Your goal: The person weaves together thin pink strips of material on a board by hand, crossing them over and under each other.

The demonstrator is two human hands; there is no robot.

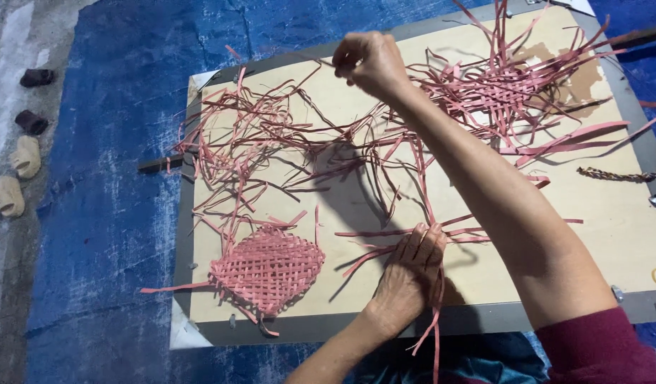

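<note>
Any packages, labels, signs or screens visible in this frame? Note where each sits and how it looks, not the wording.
None in view: no package, label, sign or screen.
What shows instead: a pale wooden board on a blue tarp, strewn with pink strips and a pink woven mat; the left hand presses strips down, the right hand pinches one up.
</note>
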